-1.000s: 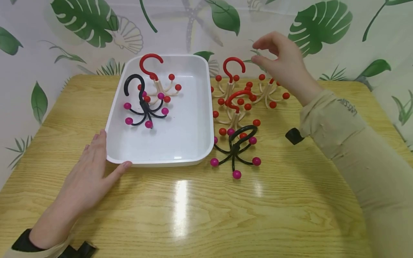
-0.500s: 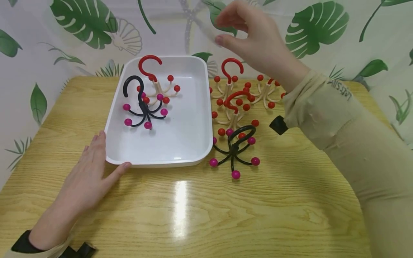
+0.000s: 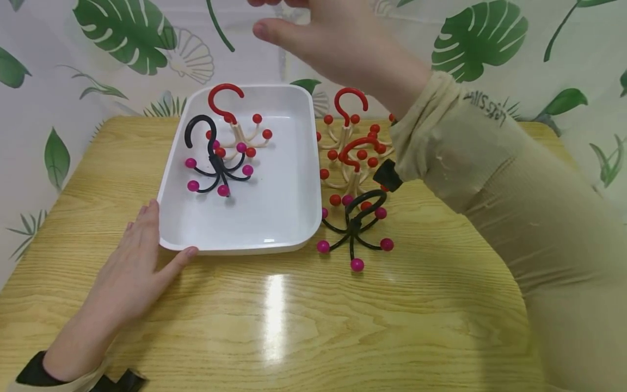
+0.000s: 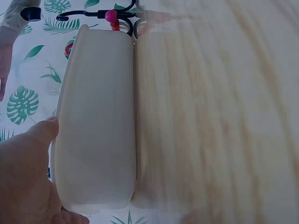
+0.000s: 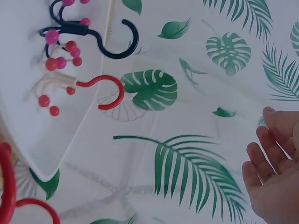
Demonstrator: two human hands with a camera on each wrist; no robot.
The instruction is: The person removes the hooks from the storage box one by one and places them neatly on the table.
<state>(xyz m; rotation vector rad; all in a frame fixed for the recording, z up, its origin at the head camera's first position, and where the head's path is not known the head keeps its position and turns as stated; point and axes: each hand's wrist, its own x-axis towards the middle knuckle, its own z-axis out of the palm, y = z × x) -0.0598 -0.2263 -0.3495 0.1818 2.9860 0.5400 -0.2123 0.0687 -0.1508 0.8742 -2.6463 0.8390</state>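
Note:
A white tray (image 3: 264, 212) lies on the table. In it stand a black multi-arm hook hanger (image 3: 215, 161) with magenta balls and, behind that, a cream hook hanger (image 3: 237, 132) with a red hook and red balls. My left hand (image 3: 127, 272) rests at the tray's near left corner, thumb at the front rim; the left wrist view shows the thumb (image 4: 44, 130) against the tray edge. High above the tray's back right side, my right hand (image 3: 343, 49) is raised with loosely bent fingers and holds nothing. In the head view its fingertips are partly cut off.
Right of the tray stand several cream hangers (image 3: 352, 185) with red hooks, close together and partly hidden by the right sleeve (image 3: 465, 141). In front of them is another black hanger (image 3: 354, 226) with magenta balls. A leaf-patterned cloth (image 3: 480, 38) hangs behind the wooden table (image 3: 416, 316).
My right hand has moved left and up, from above the cream hangers on the right to above the tray's back. The left hand and the hangers stay in place.

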